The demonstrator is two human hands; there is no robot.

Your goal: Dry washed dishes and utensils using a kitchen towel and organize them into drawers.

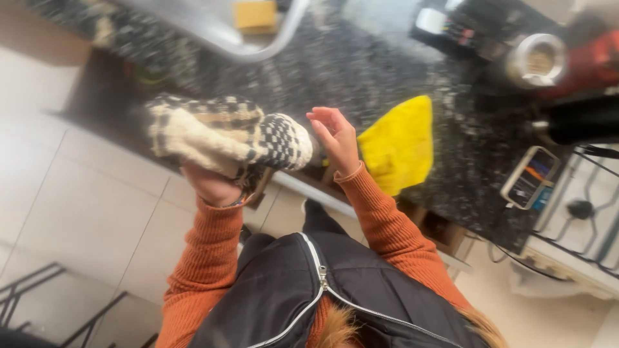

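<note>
One view only, head cam looking straight down, pretty blurry:

Left hand: the left hand (213, 185) is closed around the underside of a bunched-up checked cloth (225, 138), cream with dark squares. Fingers mostly hidden under the fabric.

Right hand: the right hand (336, 138) is open, fingers loosely spread and a bit curled, palm turned toward the cloth. It sits just beside the cloth's end; can't tell if it actually touches.

Where the cloth is: held up in the air in front of the person, over the front edge of the speckled dark granite counter (361, 71), not resting on it.

Cloth direction: long axis runs roughly left to right across the frame. The finer-checked end points at the right hand, the fluffier cream end points off to the left.

Around it: a yellow cloth (400, 145) lies on the counter just beyond the right hand, hanging over the edge a little. Steel sink (213, 29) at the top with a yellow sponge (255, 15) in it. Round metal jar (536, 61) at the upper right, a phone-like flat device (530, 177) near the counter edge, and a gas hob (580, 209) on the far right.

In the way: the held cloth covers part of the counter front and most of the left hand. Orange sleeves (387, 225) and a black zipped vest (309, 296) fill the bottom.
</note>
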